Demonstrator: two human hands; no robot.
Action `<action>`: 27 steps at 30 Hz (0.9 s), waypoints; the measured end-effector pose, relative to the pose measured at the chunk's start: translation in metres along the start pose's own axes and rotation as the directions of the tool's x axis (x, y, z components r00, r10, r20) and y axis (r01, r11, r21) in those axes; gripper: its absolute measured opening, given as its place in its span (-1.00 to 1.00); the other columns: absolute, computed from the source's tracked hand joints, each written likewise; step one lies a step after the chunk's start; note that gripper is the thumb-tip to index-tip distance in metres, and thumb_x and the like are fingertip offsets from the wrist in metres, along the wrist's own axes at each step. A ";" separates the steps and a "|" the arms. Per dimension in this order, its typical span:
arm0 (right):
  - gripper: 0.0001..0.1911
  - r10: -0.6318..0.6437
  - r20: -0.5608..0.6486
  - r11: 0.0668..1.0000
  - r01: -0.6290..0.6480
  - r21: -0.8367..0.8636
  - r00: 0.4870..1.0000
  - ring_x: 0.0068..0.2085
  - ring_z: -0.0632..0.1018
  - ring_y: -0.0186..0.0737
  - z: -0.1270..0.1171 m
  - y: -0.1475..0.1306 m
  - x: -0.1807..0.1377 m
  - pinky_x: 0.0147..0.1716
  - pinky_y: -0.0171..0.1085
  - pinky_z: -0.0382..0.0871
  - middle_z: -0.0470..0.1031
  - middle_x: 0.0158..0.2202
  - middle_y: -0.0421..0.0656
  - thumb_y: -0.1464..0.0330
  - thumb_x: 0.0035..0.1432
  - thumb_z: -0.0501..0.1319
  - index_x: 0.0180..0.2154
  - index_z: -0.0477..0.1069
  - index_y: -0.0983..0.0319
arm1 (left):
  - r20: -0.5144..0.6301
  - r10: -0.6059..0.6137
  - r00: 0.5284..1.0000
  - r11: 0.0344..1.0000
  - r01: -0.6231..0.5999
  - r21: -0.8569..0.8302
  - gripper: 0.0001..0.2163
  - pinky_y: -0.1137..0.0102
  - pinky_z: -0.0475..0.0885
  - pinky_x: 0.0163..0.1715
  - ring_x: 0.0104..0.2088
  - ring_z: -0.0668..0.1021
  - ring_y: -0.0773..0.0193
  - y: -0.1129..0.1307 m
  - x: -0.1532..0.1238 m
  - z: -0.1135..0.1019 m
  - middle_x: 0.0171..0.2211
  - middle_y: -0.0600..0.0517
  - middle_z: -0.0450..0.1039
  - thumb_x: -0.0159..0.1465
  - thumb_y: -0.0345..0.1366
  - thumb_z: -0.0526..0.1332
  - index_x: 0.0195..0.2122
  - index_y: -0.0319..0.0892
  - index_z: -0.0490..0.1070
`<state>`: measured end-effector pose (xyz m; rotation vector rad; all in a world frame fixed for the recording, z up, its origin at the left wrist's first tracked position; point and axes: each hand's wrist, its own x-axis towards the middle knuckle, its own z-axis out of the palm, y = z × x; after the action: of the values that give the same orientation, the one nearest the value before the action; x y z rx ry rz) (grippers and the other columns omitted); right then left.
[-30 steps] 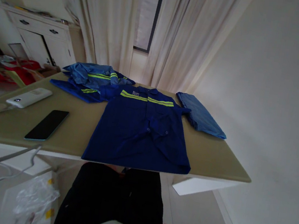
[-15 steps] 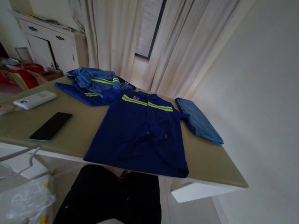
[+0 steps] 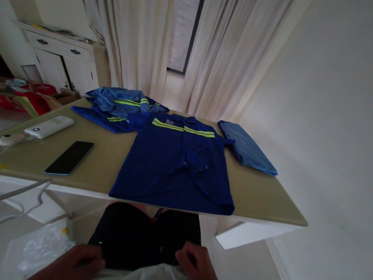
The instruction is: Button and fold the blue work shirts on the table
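Observation:
A dark blue short-sleeved work shirt (image 3: pixel 168 170) with yellow-green reflective stripes lies front up on the table, its hem along the near edge. My left hand (image 3: pixel 79 262) is low in the view, loosely curled beside the light grey top I wear. Across my lap my right hand (image 3: pixel 194 265) is curled too, near the other side of that top. I see nothing in either hand. Both are below the table edge, apart from the work shirt.
Crumpled blue work clothes (image 3: pixel 118 101) lie at the back left of the table (image 3: pixel 264 203), and a folded light blue garment (image 3: pixel 248 147) at the right. A phone (image 3: pixel 70 157), a white power bank (image 3: pixel 50 126) and a cable (image 3: pixel 2 197) are on the left. A plastic bag (image 3: pixel 44 249) is below.
Both hands have risen from the bottom edge into fuller view. The camera view has shifted slightly; the work shirt and other things on the table look unmoved.

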<state>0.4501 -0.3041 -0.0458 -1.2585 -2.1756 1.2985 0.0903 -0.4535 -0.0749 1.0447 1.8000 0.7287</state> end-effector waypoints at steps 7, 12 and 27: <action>-0.71 0.022 0.116 0.913 0.027 -0.407 0.993 -0.36 0.48 -0.26 -0.011 0.006 0.031 -0.33 -0.31 0.17 0.52 -0.42 -0.20 0.19 0.32 0.28 -0.40 0.49 0.22 | -0.097 0.139 0.986 0.934 -0.098 0.344 -0.61 0.29 0.48 -0.14 -0.21 0.62 0.07 -0.010 0.050 0.018 -0.32 -0.01 0.56 0.33 0.14 0.09 -0.34 -0.06 0.46; -0.57 -0.330 -0.159 0.859 0.227 -0.458 0.930 -0.35 0.48 -0.24 -0.082 -0.051 0.072 -0.27 -0.28 0.26 0.51 -0.36 -0.15 0.03 0.45 0.14 -0.30 0.51 0.20 | 0.024 0.467 0.884 0.739 -0.405 0.539 -0.73 0.30 0.47 0.05 -0.02 0.61 0.11 0.045 0.051 0.018 -0.08 -0.06 0.61 0.42 -0.12 0.11 -0.10 -0.03 0.59; -0.68 -0.374 -0.411 0.917 0.265 -0.299 0.831 -0.20 0.59 -0.11 -0.170 -0.057 0.268 -0.12 -0.21 0.41 0.65 -0.21 -0.08 0.15 0.35 0.23 -0.15 0.61 0.25 | 0.029 0.753 0.657 0.552 -0.655 0.515 -0.76 0.23 0.43 0.02 -0.10 0.56 0.16 0.212 0.146 0.069 -0.14 -0.08 0.54 0.50 -0.37 0.04 -0.12 -0.17 0.53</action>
<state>0.3764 -0.0050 0.0502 -1.0734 -2.0972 0.5495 0.1928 -0.2224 0.0082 2.2077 1.7310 0.8862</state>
